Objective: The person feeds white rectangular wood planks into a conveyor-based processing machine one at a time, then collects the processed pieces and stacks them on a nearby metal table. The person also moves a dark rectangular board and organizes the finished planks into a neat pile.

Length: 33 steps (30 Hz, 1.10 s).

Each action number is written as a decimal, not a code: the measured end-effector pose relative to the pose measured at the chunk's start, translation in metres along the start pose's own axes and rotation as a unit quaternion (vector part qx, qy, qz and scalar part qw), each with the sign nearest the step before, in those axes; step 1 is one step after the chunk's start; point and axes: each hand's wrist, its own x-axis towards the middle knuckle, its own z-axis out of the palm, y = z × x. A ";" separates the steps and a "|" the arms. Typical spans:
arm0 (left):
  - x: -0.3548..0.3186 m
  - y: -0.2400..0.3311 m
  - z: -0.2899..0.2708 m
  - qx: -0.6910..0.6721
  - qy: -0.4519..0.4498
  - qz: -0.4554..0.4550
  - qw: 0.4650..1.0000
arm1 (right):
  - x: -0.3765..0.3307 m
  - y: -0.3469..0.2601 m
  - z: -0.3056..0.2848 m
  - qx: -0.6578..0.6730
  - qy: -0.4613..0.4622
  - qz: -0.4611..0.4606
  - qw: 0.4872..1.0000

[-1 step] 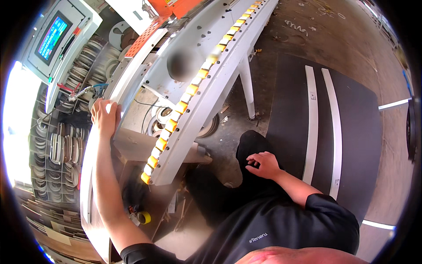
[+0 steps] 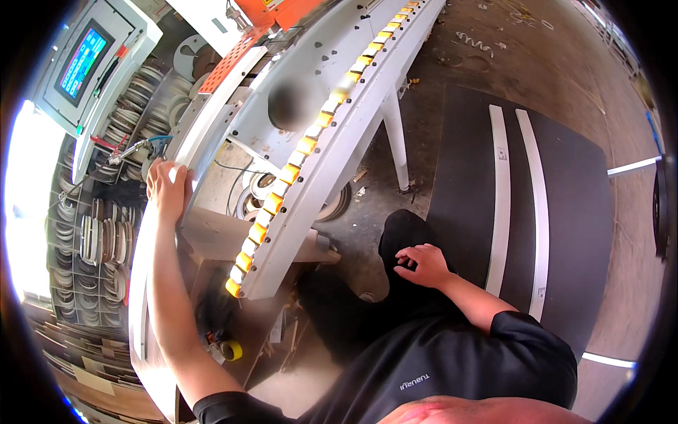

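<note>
My left hand [image 2: 168, 189] is stretched out to the machine bed at the left. Its fingers curl over a long, narrow white strip [image 2: 201, 134] that runs along the machine toward its orange part; the fingertips are partly hidden. My right hand [image 2: 422, 265] hangs over my dark-trousered knee, its fingers loosely bent, apart and holding nothing. Beside the white strip runs the machine's grey support frame [image 2: 332, 166], edged with a row of yellow and white rollers [image 2: 289, 173].
A control panel with a lit screen [image 2: 83, 62] stands at upper left, above racks of edging rolls [image 2: 106, 237]. At right, two white strips [image 2: 500, 191] lie on a dark board [image 2: 466, 162]. A frame leg [image 2: 397, 141] stands on the floor. A yellow tape roll [image 2: 232, 350] sits low at left.
</note>
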 end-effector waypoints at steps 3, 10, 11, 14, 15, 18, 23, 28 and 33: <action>0.009 -0.013 0.010 -0.014 -0.045 -0.021 0.999 | 0.002 -0.001 0.000 0.000 -0.003 0.004 1.000; 0.018 0.000 0.012 -0.005 -0.069 -0.045 0.997 | 0.004 -0.002 0.002 0.019 -0.004 0.009 1.000; 0.021 0.004 0.014 -0.003 -0.065 -0.048 0.997 | 0.004 -0.002 0.003 0.020 -0.005 0.009 1.000; 0.030 0.030 0.005 0.017 -0.083 -0.056 0.995 | 0.006 -0.004 0.003 0.017 -0.004 0.002 1.000; 0.036 0.029 0.014 0.010 -0.059 -0.042 0.997 | 0.006 -0.003 0.004 0.020 -0.005 0.003 1.000; 0.062 0.046 0.029 -0.025 -0.071 -0.046 0.996 | 0.007 -0.001 0.004 0.021 -0.006 0.002 1.000; 0.092 0.104 0.032 -0.015 -0.030 -0.062 0.997 | 0.004 0.000 0.002 0.022 0.009 -0.002 1.000; 0.089 0.118 0.025 -0.018 0.043 -0.004 0.999 | 0.002 0.001 -0.002 0.051 0.032 0.023 0.998; 0.046 0.060 0.011 -0.079 0.062 0.047 0.994 | -0.005 0.008 -0.003 0.064 0.049 0.023 0.996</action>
